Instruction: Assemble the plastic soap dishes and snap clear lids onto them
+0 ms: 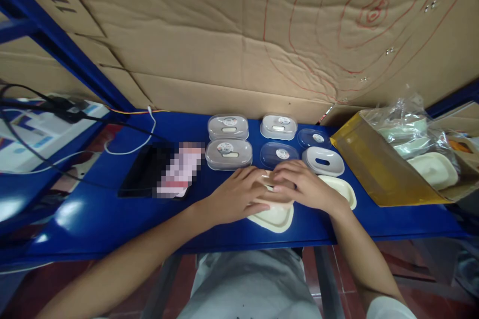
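My left hand [236, 195] and my right hand [307, 185] meet over a peach-coloured soap dish insert [276, 195] near the table's front edge. Left fingers curl round its left side, with the thumb low at the front. From the right, the other hand's fingers bend over its far and right parts; they hide much of it. Beneath it a cream soap dish base [275, 220] shows; whether the two pieces are joined I cannot tell. Another cream base [345, 194] lies partly behind my right wrist, and a white slotted soap dish [324, 162] sits just beyond.
Lidded soap boxes [229, 155] stand at the back of the blue table [224, 232], beside loose clear lids [309, 138]. Rightward is a cardboard box [364, 169] with bagged dishes. A dark tablet-like object [144, 172] and cables lie left. Cardboard [187, 50] walls the back.
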`<control>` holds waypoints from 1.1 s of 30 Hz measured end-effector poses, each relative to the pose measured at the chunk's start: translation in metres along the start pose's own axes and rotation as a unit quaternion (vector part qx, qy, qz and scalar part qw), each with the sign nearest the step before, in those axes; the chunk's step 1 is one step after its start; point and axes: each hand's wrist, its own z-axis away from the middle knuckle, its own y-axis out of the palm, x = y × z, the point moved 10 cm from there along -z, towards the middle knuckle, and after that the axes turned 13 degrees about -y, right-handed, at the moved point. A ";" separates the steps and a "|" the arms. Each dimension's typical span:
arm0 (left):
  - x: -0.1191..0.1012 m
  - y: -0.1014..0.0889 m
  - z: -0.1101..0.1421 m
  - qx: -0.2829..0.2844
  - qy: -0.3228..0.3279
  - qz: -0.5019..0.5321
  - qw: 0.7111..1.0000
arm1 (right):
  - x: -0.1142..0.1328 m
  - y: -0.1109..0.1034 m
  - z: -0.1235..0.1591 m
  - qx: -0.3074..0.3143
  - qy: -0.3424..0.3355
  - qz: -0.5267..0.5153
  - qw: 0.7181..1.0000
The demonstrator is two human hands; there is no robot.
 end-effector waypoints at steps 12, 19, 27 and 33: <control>-0.037 0.011 0.011 0.008 0.095 -0.092 0.991 | -0.013 -0.006 0.012 0.018 0.039 0.009 0.999; -0.061 0.033 0.023 0.041 0.164 -0.084 0.982 | -0.012 -0.002 0.014 0.013 0.036 0.032 0.999; -0.087 0.020 0.037 -0.030 0.228 -0.070 0.971 | -0.001 0.013 0.002 0.014 0.012 0.020 1.000; -0.068 0.025 0.025 -0.031 0.175 -0.097 0.979 | 0.000 -0.014 0.007 -0.036 0.033 0.035 0.998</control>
